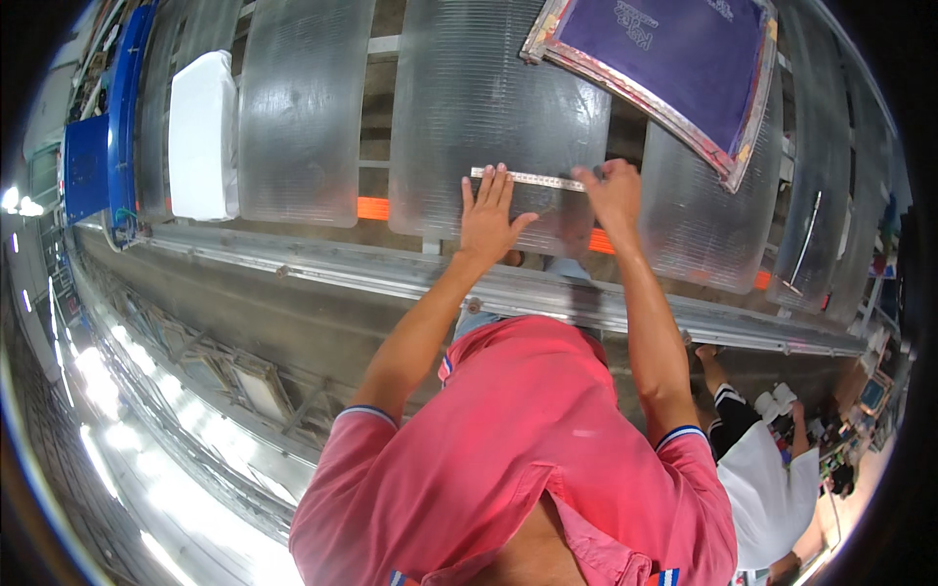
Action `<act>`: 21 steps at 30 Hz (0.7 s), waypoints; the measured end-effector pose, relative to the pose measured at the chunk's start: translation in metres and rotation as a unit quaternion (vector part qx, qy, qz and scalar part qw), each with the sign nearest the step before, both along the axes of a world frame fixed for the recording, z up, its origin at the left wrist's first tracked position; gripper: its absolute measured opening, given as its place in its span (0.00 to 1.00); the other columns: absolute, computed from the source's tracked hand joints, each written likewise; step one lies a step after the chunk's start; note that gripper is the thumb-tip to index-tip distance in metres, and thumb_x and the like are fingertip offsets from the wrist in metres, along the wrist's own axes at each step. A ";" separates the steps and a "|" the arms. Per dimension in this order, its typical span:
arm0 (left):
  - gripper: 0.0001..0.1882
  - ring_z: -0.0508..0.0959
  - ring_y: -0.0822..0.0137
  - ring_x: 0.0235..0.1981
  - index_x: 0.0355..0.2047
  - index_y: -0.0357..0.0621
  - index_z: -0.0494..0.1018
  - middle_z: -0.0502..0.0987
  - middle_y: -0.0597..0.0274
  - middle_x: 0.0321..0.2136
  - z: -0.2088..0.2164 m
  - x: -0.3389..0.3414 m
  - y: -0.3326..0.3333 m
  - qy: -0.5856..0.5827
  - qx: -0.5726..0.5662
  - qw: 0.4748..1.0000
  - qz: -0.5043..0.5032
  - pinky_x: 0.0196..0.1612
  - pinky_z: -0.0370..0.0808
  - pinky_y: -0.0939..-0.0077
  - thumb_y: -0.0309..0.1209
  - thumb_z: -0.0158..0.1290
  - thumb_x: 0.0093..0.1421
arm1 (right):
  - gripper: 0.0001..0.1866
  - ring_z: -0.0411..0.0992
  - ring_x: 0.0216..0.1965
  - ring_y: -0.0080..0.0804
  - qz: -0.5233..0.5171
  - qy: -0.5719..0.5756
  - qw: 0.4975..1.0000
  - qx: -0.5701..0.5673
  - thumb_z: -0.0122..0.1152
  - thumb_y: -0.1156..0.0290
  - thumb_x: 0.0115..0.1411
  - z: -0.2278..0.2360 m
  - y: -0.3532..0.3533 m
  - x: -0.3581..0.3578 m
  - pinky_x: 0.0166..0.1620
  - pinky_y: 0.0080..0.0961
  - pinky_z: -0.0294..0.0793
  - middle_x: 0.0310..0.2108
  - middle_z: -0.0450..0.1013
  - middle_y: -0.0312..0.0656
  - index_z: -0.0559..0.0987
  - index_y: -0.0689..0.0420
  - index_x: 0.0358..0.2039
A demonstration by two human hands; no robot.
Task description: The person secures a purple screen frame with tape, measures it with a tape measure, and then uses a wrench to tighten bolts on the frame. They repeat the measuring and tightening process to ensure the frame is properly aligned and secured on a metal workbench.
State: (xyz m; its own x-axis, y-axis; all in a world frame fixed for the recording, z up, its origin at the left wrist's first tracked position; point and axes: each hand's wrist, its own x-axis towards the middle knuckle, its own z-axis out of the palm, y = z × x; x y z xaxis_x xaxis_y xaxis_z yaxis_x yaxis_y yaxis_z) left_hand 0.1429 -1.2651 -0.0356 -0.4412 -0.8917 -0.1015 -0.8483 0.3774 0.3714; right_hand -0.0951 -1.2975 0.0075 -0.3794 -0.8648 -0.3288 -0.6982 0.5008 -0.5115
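A narrow white ruler (547, 182) with dark markings lies across a clear, ribbed plastic panel (498, 107). My left hand (489, 220) rests flat on the panel with its fingers spread, the fingertips over the ruler's left end. At the ruler's right end, the fingers of my right hand (616, 195) are bent and drawn together around the tip. Part of that end is hidden by the fingers.
A purple screen-printing frame (655, 59) lies at the upper right across neighbouring panels. A white bundle (203, 137) sits at left. A metal rail (371, 275) runs along the near edge, with orange strips (372, 208) by it. Another person (767, 479) is at lower right.
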 end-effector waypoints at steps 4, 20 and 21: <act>0.38 0.49 0.48 0.72 0.67 0.41 0.60 0.53 0.47 0.70 0.016 0.013 0.000 0.001 0.011 0.999 0.045 0.68 0.41 0.32 0.55 0.48 0.65 | 0.33 0.68 0.50 0.58 -0.152 0.218 0.937 -0.228 0.71 0.47 0.51 -0.011 -0.030 -0.138 0.53 0.49 0.67 0.43 0.72 0.62 0.77 0.68 0.42; 0.17 0.71 0.44 0.59 0.46 0.34 0.77 0.76 0.45 0.53 0.071 0.116 0.012 0.192 -0.092 0.901 0.378 0.61 0.66 0.55 0.37 0.55 0.65 | 0.30 0.73 0.23 0.33 -0.322 -0.173 0.926 -0.095 0.64 0.45 0.58 -0.057 -0.035 -0.397 0.25 0.23 0.73 0.29 0.76 0.44 0.78 0.65 0.37; 0.16 0.71 0.45 0.59 0.46 0.34 0.78 0.76 0.45 0.53 0.076 0.118 -0.002 0.206 -0.086 0.899 0.377 0.60 0.66 0.55 0.36 0.56 0.65 | 0.31 0.71 0.22 0.32 -0.272 -0.139 0.950 -0.066 0.64 0.43 0.58 -0.044 -0.042 -0.378 0.24 0.23 0.71 0.27 0.75 0.43 0.78 0.65 0.37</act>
State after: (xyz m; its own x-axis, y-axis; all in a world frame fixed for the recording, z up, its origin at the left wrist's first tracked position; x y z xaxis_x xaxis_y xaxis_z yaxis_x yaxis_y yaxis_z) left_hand 0.2613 -1.2674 0.0409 0.3270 -0.9397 0.1007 -0.6910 -0.1650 0.7038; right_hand -0.4726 -1.3398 -0.0366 -0.6965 -0.6061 -0.3842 -0.1835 0.6679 -0.7212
